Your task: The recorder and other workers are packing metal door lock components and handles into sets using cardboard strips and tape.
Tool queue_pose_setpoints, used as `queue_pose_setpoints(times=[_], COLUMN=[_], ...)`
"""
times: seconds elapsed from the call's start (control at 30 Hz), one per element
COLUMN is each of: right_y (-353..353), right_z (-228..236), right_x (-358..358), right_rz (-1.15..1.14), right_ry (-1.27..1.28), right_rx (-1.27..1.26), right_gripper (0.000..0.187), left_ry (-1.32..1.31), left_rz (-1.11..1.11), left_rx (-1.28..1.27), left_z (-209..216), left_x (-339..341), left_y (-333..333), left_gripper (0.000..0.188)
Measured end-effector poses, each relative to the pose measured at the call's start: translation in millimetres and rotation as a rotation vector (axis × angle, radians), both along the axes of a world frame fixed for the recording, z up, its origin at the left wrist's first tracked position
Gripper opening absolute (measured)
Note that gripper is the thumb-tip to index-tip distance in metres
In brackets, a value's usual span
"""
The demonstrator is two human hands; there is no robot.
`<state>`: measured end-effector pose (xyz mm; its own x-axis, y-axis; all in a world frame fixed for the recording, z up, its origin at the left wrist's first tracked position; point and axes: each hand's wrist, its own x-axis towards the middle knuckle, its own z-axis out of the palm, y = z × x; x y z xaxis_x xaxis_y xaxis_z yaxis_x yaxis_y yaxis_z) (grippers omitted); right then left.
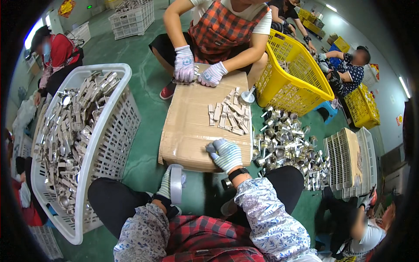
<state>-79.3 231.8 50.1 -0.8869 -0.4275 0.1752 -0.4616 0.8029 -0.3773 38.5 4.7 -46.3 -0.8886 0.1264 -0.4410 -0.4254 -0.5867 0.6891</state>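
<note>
My left hand (164, 185), in a striped glove, holds a pale roll of tape (176, 187) beside the near left corner of a cardboard box (185, 126). The roll hides most of its fingers. On the box's near right part rests my right hand (228, 155), in a striped glove with grey fingertips. Its fingers are bent together, and whatever they may pinch is hidden. Several beige clip-like parts (231, 114) lie on the box beyond it, next to a small metal cup with a handle (247, 97). A co-worker's gloved hands (198, 72) hold a part at the far edge.
A white basket (114, 118) full of metal and beige parts stands at left. Many metal cups with handles (294, 146) cover the floor at right, below a yellow basket (297, 85). White crates (349, 161) sit farther right. Other people work around the room.
</note>
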Motion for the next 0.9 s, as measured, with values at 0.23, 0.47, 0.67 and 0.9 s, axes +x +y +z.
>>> queue_pose_setpoints(times=[0.23, 0.47, 0.67, 0.9], right_y=[1.6, 0.8, 1.6, 1.4], right_z=[1.6, 0.8, -2.0, 0.7], right_x=[0.0, -0.4, -0.7, -0.7], right_rz=[0.000, 0.004, 0.005, 0.001], right_ry=[-0.001, 0.000, 0.031, 0.020], right_rx=[0.014, 0.011, -0.031, -0.008], right_gripper=[0.021, 0.021, 0.019, 0.021], left_ry=[-0.067, -0.067, 0.009, -0.100], left_rz=[-0.010, -0.021, -0.001, 0.037], left_rx=[-0.038, 0.049, -0.039, 0.063], left_z=[13.6, 2.1, -2.8, 7.4], left_x=[-2.8, -3.0, -0.8, -8.1], left_y=[3.3, -1.2, 0.9, 8.1], left_gripper=[0.033, 0.034, 0.039, 0.021])
